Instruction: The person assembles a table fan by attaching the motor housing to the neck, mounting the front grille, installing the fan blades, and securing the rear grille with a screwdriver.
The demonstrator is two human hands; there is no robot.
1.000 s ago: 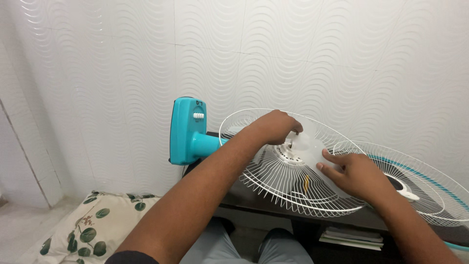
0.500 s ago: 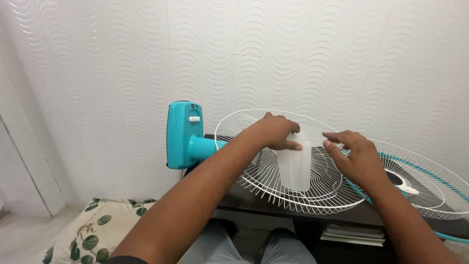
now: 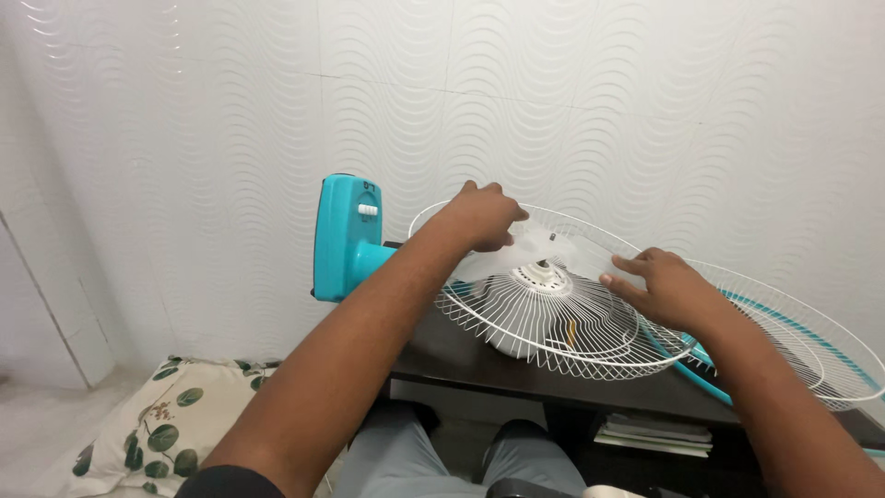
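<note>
Wall (image 3: 645, 111): white tiles with a wavy relief fill the background behind everything I work on.
Bench (image 3: 479, 364): a dark top in front of my knees; it carries the fan parts.
Rear guard (image 3: 516, 318): a white wire cage lying dished on the bench, with the motor hub (image 3: 542, 277) at its middle.
Front guard (image 3: 811, 341): a second white wire cage with a teal rim, lying to the right of the rear guard and partly overlapped by it.
Fan body (image 3: 343, 235): a teal housing with a white knob, standing on edge at the left end of the bench, its neck reaching toward the rear guard.
Cushion (image 3: 166, 424): cream with green leaf print, on the floor at lower left.
Books (image 3: 654, 432): a small stack on a shelf under the bench.
Blade (image 3: 544, 251): a translucent white fan blade piece, lying flat over the hub inside the rear guard, between my two hands.
Left hand (image 3: 481, 217): over the far left part of the blade, my fingers (image 3: 502, 242) curled down onto its edge, closed on it as far as I can see; the fingertips are partly hidden.
Right hand (image 3: 673, 288): at the blade's right side, my fingers (image 3: 625, 267) stretched out fairly flat, tips touching the blade's edge; I cannot tell whether they grip it or only rest against it.
</note>
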